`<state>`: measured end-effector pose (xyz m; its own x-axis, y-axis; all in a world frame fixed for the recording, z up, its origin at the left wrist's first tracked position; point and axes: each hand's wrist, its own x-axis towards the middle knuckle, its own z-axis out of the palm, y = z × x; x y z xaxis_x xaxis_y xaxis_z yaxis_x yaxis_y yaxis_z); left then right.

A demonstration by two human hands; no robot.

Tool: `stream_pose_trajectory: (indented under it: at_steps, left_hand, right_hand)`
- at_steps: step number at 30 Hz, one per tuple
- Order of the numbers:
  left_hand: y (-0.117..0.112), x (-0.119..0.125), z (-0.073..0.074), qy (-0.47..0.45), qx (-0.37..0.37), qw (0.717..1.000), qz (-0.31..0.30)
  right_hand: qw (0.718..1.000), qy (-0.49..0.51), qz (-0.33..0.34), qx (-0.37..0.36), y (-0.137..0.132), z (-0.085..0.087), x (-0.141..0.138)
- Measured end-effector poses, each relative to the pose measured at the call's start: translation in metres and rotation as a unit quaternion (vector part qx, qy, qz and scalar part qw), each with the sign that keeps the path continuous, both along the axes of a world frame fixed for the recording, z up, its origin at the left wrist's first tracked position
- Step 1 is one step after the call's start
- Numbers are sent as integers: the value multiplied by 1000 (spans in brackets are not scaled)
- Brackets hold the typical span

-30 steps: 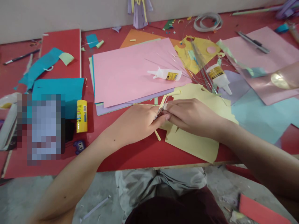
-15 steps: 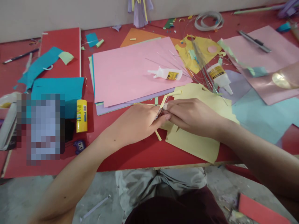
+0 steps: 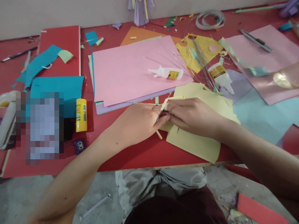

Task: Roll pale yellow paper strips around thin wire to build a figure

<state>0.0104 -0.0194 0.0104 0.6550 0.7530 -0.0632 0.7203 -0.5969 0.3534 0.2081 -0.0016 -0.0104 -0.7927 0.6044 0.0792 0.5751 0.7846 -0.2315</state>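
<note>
My left hand (image 3: 135,124) and my right hand (image 3: 193,116) meet fingertip to fingertip over the front of the red table (image 3: 140,152). Both are closed in a pinch on a thin silvery wire (image 3: 160,112) with a narrow pale yellow paper strip (image 3: 174,98) at it. Which fingers grip the wire and which the strip I cannot tell. Under my right hand lies a cut sheet of pale yellow paper (image 3: 198,146). A short yellow strip end (image 3: 159,135) pokes out below my hands.
A stack topped by pink paper (image 3: 126,71) lies behind my hands with a small glue bottle (image 3: 166,73) on it. A second glue bottle (image 3: 220,77) and loose wires (image 3: 201,62) lie right of it. A yellow glue stick (image 3: 81,115), teal paper (image 3: 58,88) and scraps sit left.
My hands stay pinched together at the same spot; the yellow strip above them has shifted slightly. The view has tilted a little.
</note>
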Motion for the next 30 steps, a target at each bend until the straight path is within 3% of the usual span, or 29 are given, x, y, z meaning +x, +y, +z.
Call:
stream_pose_trajectory:
  at_steps: [13,25,30]
  left_hand:
    - [1,-1,-1,1,16,1000,-13]
    - [4,-5,-6,-41,77,996,-13]
    - [5,-6,-2,-150,-8,989,-4]
  right_hand:
    - [998,4,4,55,-1,-1,1]
    - [991,85,-6,104,1,-7,5]
    - [981,185,1,56,-1,-4,2]
